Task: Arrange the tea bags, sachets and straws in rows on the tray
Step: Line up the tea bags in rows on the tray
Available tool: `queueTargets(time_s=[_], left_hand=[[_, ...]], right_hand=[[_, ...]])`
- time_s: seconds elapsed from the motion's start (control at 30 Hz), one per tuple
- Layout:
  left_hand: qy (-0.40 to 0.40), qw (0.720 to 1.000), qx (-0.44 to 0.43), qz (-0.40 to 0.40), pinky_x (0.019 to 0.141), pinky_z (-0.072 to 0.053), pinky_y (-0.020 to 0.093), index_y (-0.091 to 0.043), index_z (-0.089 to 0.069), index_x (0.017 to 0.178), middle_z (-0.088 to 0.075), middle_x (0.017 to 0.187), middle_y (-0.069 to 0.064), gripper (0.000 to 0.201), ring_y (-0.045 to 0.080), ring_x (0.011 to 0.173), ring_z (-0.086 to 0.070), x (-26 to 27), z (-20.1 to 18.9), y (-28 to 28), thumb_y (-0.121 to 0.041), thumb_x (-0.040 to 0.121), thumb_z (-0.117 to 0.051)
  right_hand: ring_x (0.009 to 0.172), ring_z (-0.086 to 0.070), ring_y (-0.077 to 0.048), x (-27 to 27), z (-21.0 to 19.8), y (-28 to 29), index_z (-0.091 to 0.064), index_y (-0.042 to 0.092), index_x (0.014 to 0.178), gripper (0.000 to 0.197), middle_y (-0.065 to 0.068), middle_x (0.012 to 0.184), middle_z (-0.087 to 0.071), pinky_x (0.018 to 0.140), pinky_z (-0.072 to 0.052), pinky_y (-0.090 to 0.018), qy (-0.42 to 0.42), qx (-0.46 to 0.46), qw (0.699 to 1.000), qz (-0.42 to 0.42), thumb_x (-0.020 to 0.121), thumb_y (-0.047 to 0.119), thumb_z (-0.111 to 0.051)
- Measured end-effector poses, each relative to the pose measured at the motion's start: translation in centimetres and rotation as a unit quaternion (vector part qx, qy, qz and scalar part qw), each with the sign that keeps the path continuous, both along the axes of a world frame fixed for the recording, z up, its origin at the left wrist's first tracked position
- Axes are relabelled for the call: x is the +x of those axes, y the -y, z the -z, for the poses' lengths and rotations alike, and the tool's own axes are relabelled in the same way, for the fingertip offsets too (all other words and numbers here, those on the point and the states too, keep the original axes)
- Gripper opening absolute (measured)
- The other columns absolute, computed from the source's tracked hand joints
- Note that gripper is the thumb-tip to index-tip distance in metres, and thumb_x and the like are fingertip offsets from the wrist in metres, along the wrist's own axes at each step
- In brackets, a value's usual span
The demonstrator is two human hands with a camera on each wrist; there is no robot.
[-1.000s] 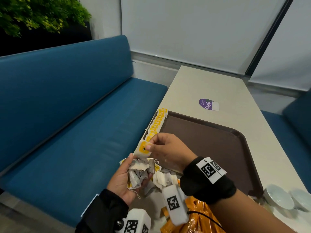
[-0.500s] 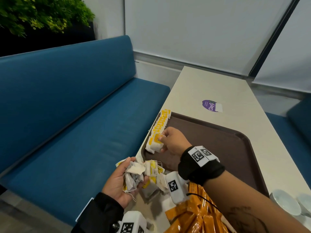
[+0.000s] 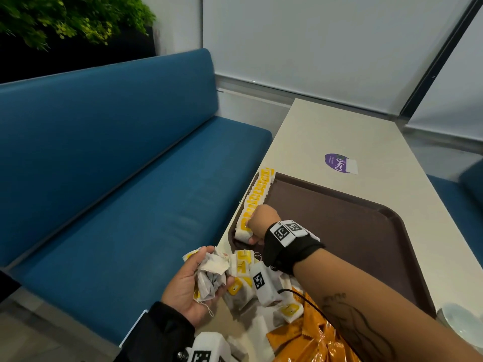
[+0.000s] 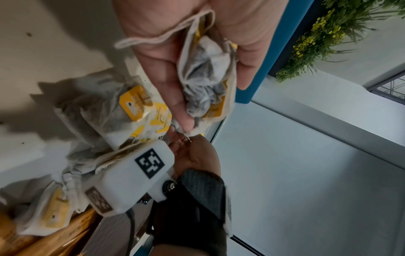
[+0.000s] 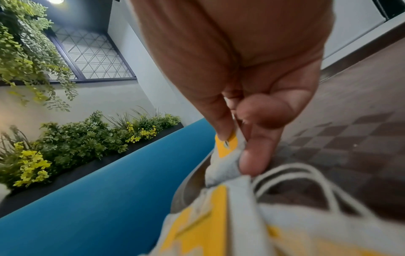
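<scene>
A row of tea bags point(image 3: 257, 194) with yellow tags lines the left edge of the brown tray point(image 3: 352, 220). My right hand point(image 3: 254, 228) pinches a tea bag point(image 3: 243, 232) at the near end of that row; in the right wrist view thumb and finger pinch the tea bag point(image 5: 225, 159) over the tray. My left hand point(image 3: 194, 280) cups a crumpled bunch of tea bags point(image 3: 211, 275) off the table's left edge, and the left wrist view shows the bunch of tea bags point(image 4: 206, 69) in the curled fingers. Loose tea bags point(image 3: 241, 286) and orange sachets point(image 3: 308, 340) lie near the tray's near end.
A blue bench point(image 3: 117, 178) runs along the table's left side. A purple sticker point(image 3: 338, 163) lies on the table point(image 3: 326, 131) beyond the tray. A white bowl point(image 3: 462, 322) shows at the right edge. Plants point(image 3: 65, 19) stand behind the bench.
My right hand has carried a tea bag down from above the pile to the near end of the row on the tray. The left hand keeps its bunch.
</scene>
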State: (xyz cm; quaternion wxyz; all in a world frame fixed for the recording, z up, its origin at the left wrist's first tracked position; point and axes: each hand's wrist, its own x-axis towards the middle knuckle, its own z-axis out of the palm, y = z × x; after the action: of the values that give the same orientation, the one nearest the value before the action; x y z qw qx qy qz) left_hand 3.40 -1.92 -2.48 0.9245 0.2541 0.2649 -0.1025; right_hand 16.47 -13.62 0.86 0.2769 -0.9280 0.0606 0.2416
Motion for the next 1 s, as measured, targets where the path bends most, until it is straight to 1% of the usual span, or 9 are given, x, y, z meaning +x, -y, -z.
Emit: queueTargets(time_s=[0.13, 0.2, 0.3, 0.43, 0.53, 0.6, 0.73, 0.83, 1.0], left_hand=[[0.001, 1.0, 0.006, 0.007, 0.045, -0.056, 0.036, -0.008, -0.058, 0.086, -0.064, 0.086, 0.015, 0.02, 0.028, 0.073, -0.062, 0.0, -0.1, 0.1, -0.025, 0.092, -0.048], [0.008, 1.0, 0.011, 0.009, 0.044, -0.056, 0.036, -0.008, -0.059, 0.085, -0.068, 0.077, 0.014, 0.02, 0.026, 0.065, -0.066, 0.0, -0.2, 0.1, -0.024, 0.092, -0.048], [0.011, 1.0, 0.017, 0.01, 0.045, -0.056, 0.035, -0.009, -0.059, 0.086, -0.07, 0.076, 0.012, 0.02, 0.024, 0.062, -0.068, 0.0, -0.3, 0.3, -0.025, 0.092, -0.048], [0.013, 1.0, 0.012, 0.006, 0.043, -0.055, 0.034, -0.01, -0.059, 0.088, -0.067, 0.085, 0.014, 0.017, 0.028, 0.068, -0.066, -0.1, -0.6, 0.4, -0.021, 0.093, -0.048], [0.028, 1.0, 0.001, 0.0, 0.043, -0.055, 0.035, -0.009, -0.059, 0.089, -0.071, 0.073, 0.013, 0.016, 0.024, 0.058, -0.069, -0.1, -0.9, 0.7, -0.018, 0.093, -0.046], [0.034, 0.999, -0.003, 0.004, 0.042, -0.054, 0.034, -0.01, -0.059, 0.09, -0.071, 0.071, 0.012, 0.017, 0.023, 0.055, -0.069, -0.1, -1.0, 0.9, -0.018, 0.094, -0.045], [0.043, 0.999, -0.003, 0.015, 0.04, -0.053, 0.033, -0.009, -0.059, 0.093, -0.071, 0.071, 0.011, 0.018, 0.022, 0.054, -0.068, -0.2, -1.2, 1.5, -0.018, 0.094, -0.044], [0.051, 0.998, -0.004, 0.026, 0.043, -0.055, 0.033, -0.01, -0.058, 0.093, -0.071, 0.073, 0.012, 0.018, 0.022, 0.055, -0.068, -0.5, -1.3, 2.0, -0.018, 0.094, -0.043], [0.056, 0.998, -0.014, 0.038, 0.046, -0.056, 0.035, -0.009, -0.058, 0.095, -0.072, 0.075, 0.014, 0.012, 0.024, 0.058, -0.069, -0.8, -1.5, 2.8, -0.015, 0.089, -0.049]], right_hand=[[0.09, -0.065, -0.021, 1.1, 1.2, 0.8, -0.061, 0.004, 0.114, 0.029, -0.012, 0.116, -0.064, 0.072, -0.055, -0.021, 0.01, 0.073, 0.997, 0.033, 0.091, 0.022, -0.059], [0.075, -0.067, -0.021, 1.2, 1.8, 0.6, -0.057, 0.006, 0.094, 0.012, -0.017, 0.109, -0.067, 0.059, -0.056, -0.023, 0.025, 0.067, 0.997, 0.023, 0.087, 0.013, -0.064], [0.09, -0.067, -0.026, 1.5, 2.0, 1.2, -0.049, 0.01, 0.09, 0.022, -0.01, 0.098, -0.066, 0.076, -0.055, -0.034, 0.051, 0.034, 0.998, 0.02, 0.084, 0.014, -0.069], [0.081, -0.055, -0.018, -0.6, 0.2, 2.2, -0.05, 0.014, 0.079, 0.019, -0.001, 0.08, -0.052, 0.072, -0.049, -0.032, 0.104, 0.135, 0.985, 0.012, 0.083, 0.015, -0.069], [0.063, -0.054, -0.011, -3.6, -2.2, 3.0, -0.06, 0.009, 0.089, 0.009, -0.003, 0.076, -0.058, 0.046, -0.044, -0.016, 0.033, 0.251, 0.966, -0.044, 0.084, 0.002, -0.063], [0.058, -0.053, -0.009, -5.2, -3.5, 3.7, -0.063, 0.01, 0.094, 0.029, -0.004, 0.076, -0.06, 0.04, -0.036, -0.018, -0.038, 0.291, 0.948, -0.125, 0.079, -0.013, -0.055], [0.056, -0.055, -0.004, -6.4, -3.5, 5.0, -0.065, 0.016, 0.09, 0.036, 0.0, 0.073, -0.06, 0.052, -0.042, -0.019, -0.052, 0.259, 0.941, -0.213, 0.075, -0.017, -0.063], [0.067, -0.058, -0.016, -6.8, -3.0, 6.0, -0.066, 0.02, 0.079, 0.033, -0.007, 0.078, -0.064, 0.063, -0.047, -0.027, -0.037, 0.268, 0.941, -0.205, 0.073, -0.012, -0.069], [0.044, -0.052, -0.011, -7.4, -2.9, 8.1, -0.063, 0.008, 0.077, 0.028, -0.016, 0.073, -0.063, 0.037, -0.037, -0.016, -0.028, 0.372, 0.918, -0.135, 0.075, -0.02, -0.06]])
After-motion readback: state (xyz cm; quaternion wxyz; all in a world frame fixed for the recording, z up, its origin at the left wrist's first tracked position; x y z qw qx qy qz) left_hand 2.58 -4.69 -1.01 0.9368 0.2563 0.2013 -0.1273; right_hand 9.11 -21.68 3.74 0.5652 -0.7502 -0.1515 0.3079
